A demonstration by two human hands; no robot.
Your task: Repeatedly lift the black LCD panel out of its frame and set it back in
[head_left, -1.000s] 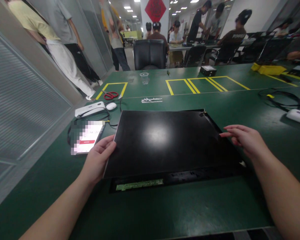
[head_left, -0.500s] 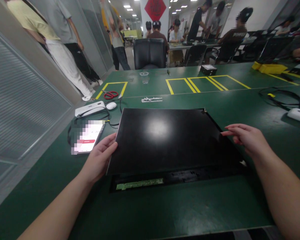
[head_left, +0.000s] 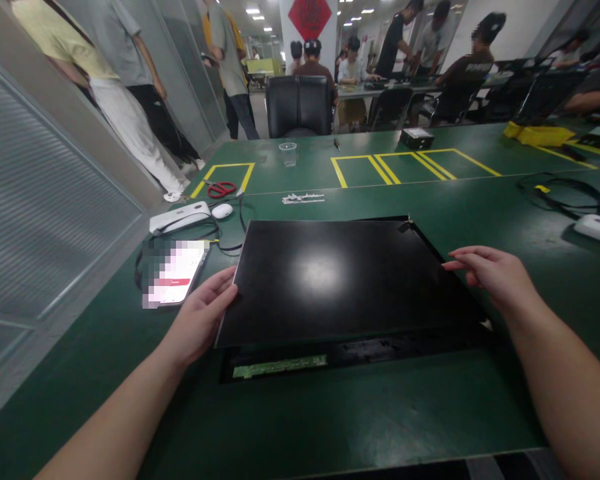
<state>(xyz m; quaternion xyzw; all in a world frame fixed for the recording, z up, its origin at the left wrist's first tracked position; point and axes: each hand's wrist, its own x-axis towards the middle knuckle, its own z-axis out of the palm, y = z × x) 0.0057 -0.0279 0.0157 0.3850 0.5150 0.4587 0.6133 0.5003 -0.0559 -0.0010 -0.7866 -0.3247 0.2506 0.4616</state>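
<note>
A black, glossy flat screen panel (head_left: 320, 280) lies tilted over a shallow black frame (head_left: 380, 349), its near left part raised. Along the frame's near edge a green strip (head_left: 280, 367) shows. My left hand (head_left: 207, 310) grips the panel's left edge, thumb on top and fingers beneath. On the other side, my right hand (head_left: 487, 273) has its fingers bent together, the tips against the frame's right edge; exactly how they pinch it is hard to see. Most of the frame is hidden under the panel.
Left of the panel lie a lit phone (head_left: 180, 273), a white power strip (head_left: 180, 217), a mouse (head_left: 223, 211) and red-handled scissors (head_left: 221, 190). Beyond it are white scraps (head_left: 303, 198) and a plastic cup (head_left: 289, 155). Cables (head_left: 570, 197) lie at right. Several people are in the background.
The panel's far edge has shifted slightly towards me and right, baring more of the frame's far rim. My left hand moved a little with it; my right hand stays in place.
</note>
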